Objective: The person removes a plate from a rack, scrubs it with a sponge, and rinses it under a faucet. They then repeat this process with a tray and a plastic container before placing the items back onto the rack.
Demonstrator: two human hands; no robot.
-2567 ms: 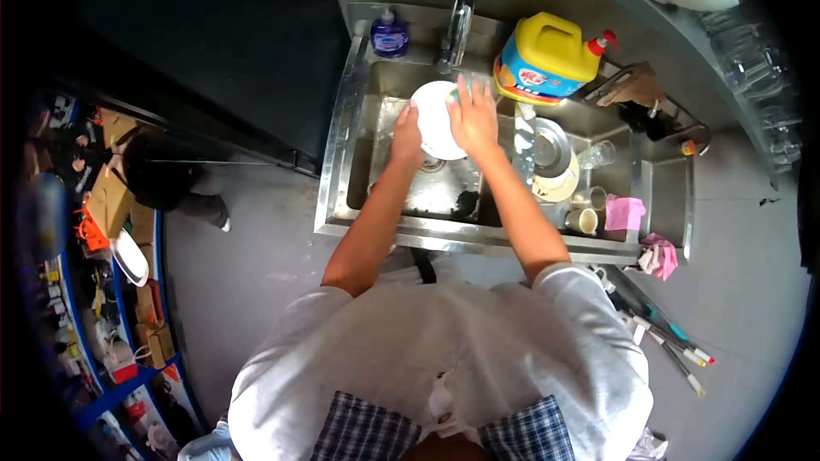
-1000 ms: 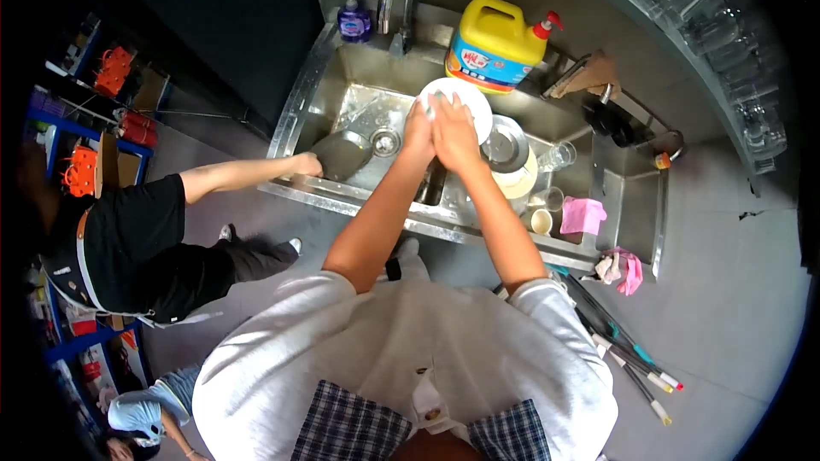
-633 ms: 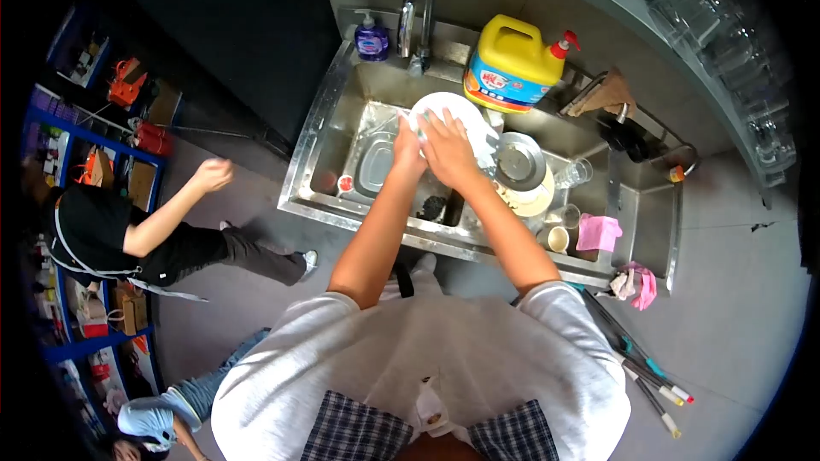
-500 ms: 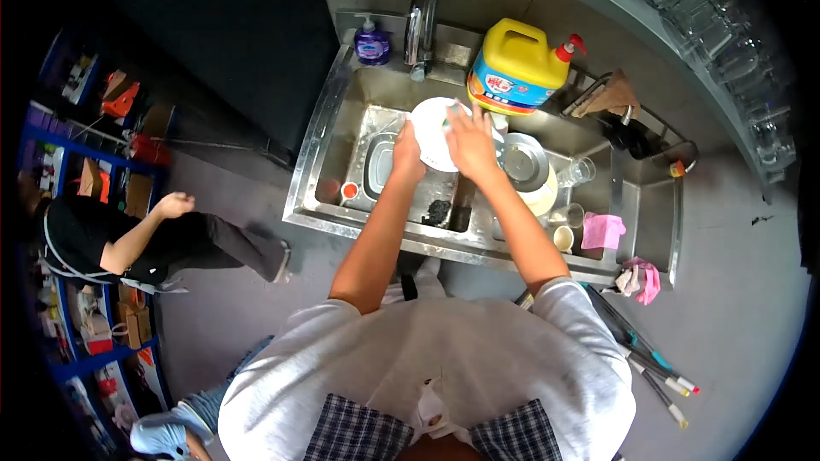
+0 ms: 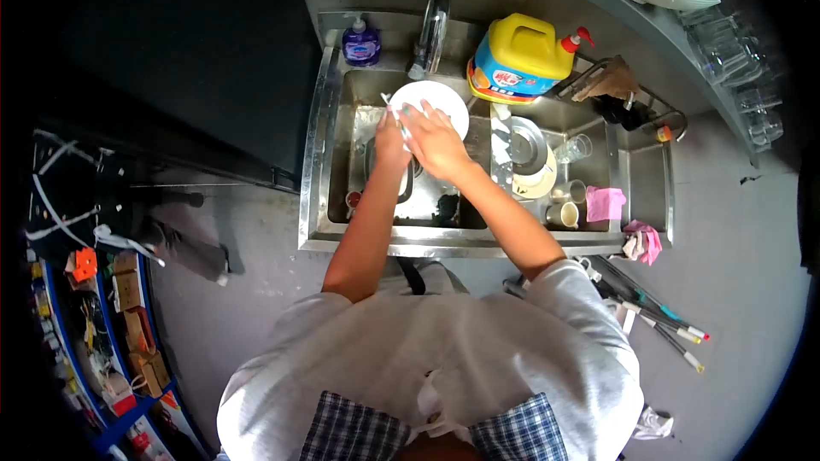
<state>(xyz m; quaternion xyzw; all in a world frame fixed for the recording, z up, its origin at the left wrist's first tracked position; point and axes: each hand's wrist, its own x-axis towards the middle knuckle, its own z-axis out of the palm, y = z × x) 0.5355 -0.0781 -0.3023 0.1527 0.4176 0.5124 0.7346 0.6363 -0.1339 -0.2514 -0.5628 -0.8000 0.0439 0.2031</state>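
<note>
The right hand (image 5: 436, 143), near the centre of the frame, lies with its fingers stretched out and slightly parted over the lower part of a white plate (image 5: 451, 104); whether something is pinned beneath the fingers is too unclear to tell. The left hand (image 5: 392, 142), close beside it, is curled at the plate's lower left edge, seemingly gripping it to steady it against the other hand's pressure. The plate is held above the left basin of the sink (image 5: 453, 248), likely so that drips fall inside.

Below the hands, a dark scrubber (image 5: 446, 207) lies on the basin floor. The faucet (image 5: 433, 30) stands above centre, between a purple soap bottle (image 5: 360, 46) and a yellow detergent jug (image 5: 524, 55), both presumably placed within easy reach. Right of centre, a metal bowl (image 5: 527, 147) rests over a pale plate (image 5: 541, 184), perhaps stacked to save room, with a cup (image 5: 564, 215) and a pink cloth (image 5: 606, 204) further right.
</note>
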